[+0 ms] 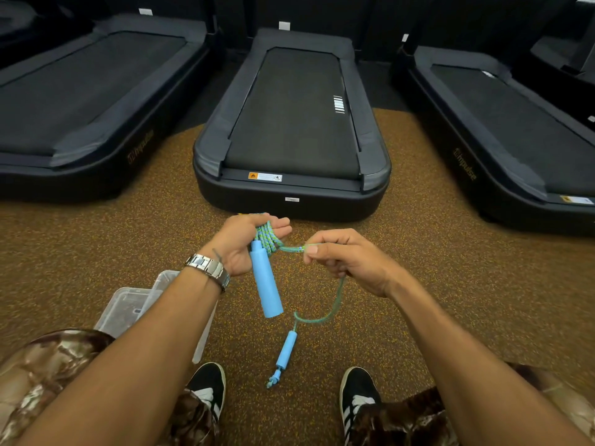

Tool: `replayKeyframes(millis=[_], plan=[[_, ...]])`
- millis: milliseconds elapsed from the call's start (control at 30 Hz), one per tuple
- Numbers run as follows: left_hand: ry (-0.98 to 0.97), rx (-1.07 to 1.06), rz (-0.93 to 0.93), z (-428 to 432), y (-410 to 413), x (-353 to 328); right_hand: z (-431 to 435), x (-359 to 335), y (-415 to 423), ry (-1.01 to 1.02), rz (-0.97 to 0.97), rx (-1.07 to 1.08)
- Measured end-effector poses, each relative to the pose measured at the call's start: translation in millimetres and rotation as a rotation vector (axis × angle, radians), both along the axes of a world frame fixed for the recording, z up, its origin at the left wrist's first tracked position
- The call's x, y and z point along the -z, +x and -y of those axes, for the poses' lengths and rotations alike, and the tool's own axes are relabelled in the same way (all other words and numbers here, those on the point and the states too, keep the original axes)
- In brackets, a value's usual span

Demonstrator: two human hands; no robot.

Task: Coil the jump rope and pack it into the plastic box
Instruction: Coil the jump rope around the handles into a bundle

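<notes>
Head view: jump rope [266, 281] in left hand [240, 244]; treadmill edge [289, 204] beyond

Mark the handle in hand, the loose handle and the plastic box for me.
held handle [266, 281], head view, middle of its blue barrel.
loose handle [287, 349], head view, middle of its barrel.
plastic box [125, 304], head view, bare clear plastic near its corner.

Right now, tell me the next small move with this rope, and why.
Probably carry the right hand over the left hand for one more wrap: coils sit on the left hand, yet slack rope and the second handle are loose below.
</notes>
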State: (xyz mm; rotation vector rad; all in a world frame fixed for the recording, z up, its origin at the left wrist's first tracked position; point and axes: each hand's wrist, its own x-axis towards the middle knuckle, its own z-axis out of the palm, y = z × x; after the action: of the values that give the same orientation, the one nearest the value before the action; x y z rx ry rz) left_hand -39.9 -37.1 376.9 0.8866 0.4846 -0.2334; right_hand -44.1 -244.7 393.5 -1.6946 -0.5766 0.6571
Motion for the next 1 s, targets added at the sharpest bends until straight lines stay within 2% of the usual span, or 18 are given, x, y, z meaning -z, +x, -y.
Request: replayKeyframes(millis=[200, 267, 367, 467, 633, 1000], plan=[[-0.108, -0.04, -0.08, -9, 4, 1, 0, 5, -3, -0.04, 0.003, -0.049], [-0.014, 0.017, -0.047, -10, 4, -1, 1, 5, -4, -0.039, 0.005, -0.054], [0.226, 0.22, 0.035, -4, -5, -7, -1, 2, -3, -0.009, 0.012, -0.021], [0.332, 0.369, 0.116, 7, -13, -11, -3, -2, 1, 0.055, 0.013, 0.033], [0.289, 0.454, 0.298, 15, -18, -13, -2, -3, 10, 0.111, -0.002, 0.187], [0.301, 0.626, 0.356, 17, -22, -13, -2, 9, 17, 0.176, 0.055, 0.388]])
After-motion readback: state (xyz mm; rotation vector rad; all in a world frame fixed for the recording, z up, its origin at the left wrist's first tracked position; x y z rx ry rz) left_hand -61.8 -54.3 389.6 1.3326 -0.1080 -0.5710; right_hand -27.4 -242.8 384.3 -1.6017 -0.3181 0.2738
